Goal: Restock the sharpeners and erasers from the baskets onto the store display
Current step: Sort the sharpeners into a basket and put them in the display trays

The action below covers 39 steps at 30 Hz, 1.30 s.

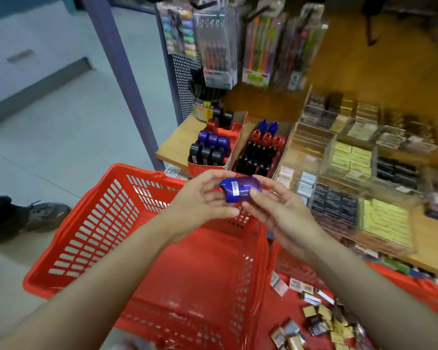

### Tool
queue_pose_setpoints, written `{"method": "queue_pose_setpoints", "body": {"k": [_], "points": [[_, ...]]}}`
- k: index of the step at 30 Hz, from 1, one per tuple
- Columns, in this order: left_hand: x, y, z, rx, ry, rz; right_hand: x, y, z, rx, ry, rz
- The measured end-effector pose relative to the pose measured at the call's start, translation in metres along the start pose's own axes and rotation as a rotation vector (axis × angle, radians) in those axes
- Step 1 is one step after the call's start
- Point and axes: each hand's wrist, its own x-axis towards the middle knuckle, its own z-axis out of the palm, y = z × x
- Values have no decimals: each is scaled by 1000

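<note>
A red basket (91,223) sits below the shelf's (177,145) front edge; a second basket (299,271) on its right holds loose erasers (311,299). On the shelf, two red boxes (208,168) hold sharpeners (208,152), with clear trays of erasers to their right. Above the baskets, the left hand (200,205) and right hand (281,213) together pinch a blue sharpener (240,188), fingers curled round it.

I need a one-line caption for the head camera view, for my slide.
Both hands hold a purple sharpener above an empty-looking red basket, facing the sharpener display boxes.
</note>
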Motion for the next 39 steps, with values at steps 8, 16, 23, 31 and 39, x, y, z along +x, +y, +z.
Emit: {"method": "queue_pose_setpoints", "body": {"k": [8,16,23,31,39], "points": [[47,30,26,455,44,175,12,-54,-16,-769,101,-178],[103,36,46,539,130,371,44,-103,-15,-1051,27,-318],[129,9,19,1140,-71,241,106,-150,-16,-1425,402,-268],[175,13,15,1499,-300,149,167,-145,-7,-1962,304,-259],[174,-7,8,1458,-257,183,179,-127,3,-2544,270,-318]]}}
